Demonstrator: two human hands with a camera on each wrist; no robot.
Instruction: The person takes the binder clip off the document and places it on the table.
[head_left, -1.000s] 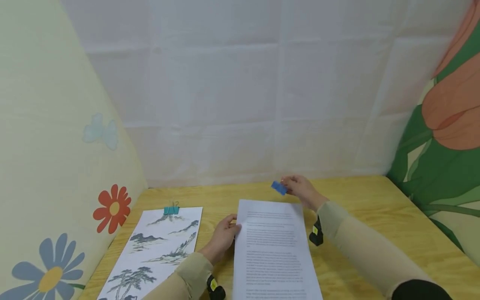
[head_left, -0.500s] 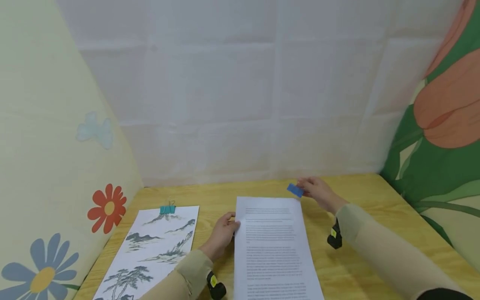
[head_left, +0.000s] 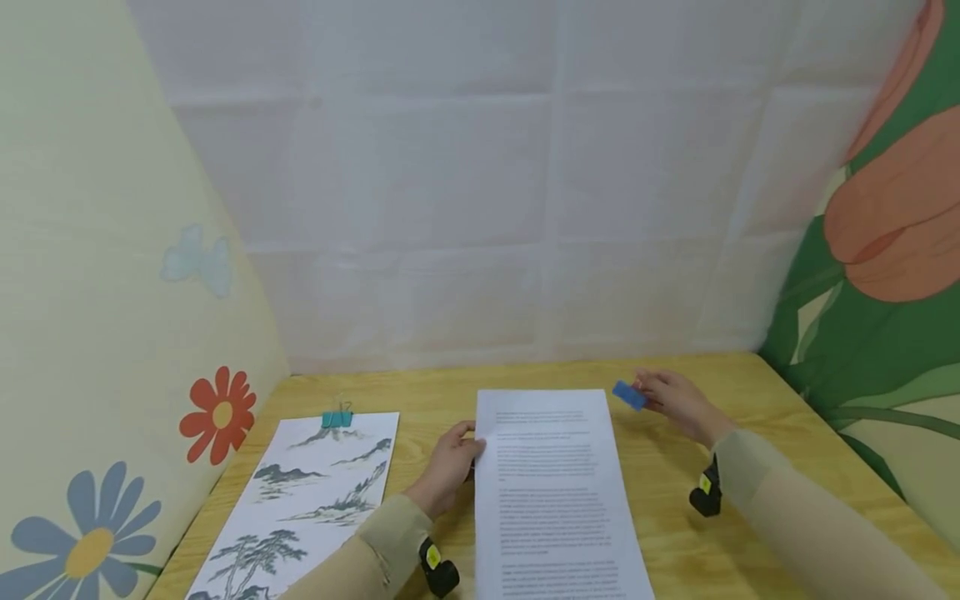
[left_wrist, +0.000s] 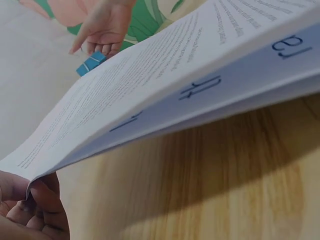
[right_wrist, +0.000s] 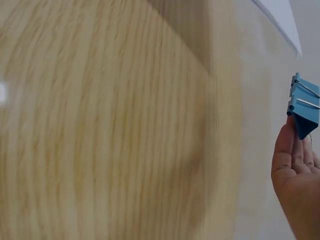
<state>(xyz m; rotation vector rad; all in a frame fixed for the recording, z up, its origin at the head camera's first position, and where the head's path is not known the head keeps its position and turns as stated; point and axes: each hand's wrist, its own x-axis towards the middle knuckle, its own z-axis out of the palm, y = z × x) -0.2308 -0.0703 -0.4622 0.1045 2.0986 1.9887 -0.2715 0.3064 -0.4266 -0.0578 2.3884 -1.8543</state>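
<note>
My left hand (head_left: 447,467) pinches the left edge of a printed paper stack (head_left: 551,492) between thumb and fingers. In the left wrist view the sheets (left_wrist: 135,85) are lifted off the table and spread slightly, and large handwritten-looking letters show on a page underneath. Off the stack's top right corner, my right hand (head_left: 678,404) holds a blue binder clip (head_left: 630,396) by its far side, apart from the paper. The right wrist view shows that clip (right_wrist: 304,105) at the fingertips, its silver wire handle folded against one face.
Left of the stack, a sheet with ink landscape pictures (head_left: 330,483) lies on the wooden table (head_left: 750,392), a teal binder clip (head_left: 337,418) on its top edge. A white cloth backdrop (head_left: 480,208) stands behind, with flower-patterned panels (head_left: 892,250) at the sides.
My right hand has moved rightward and slightly nearer with the blue binder clip, from above the paper stack's top edge to beyond its right corner. My left hand keeps its hold.
</note>
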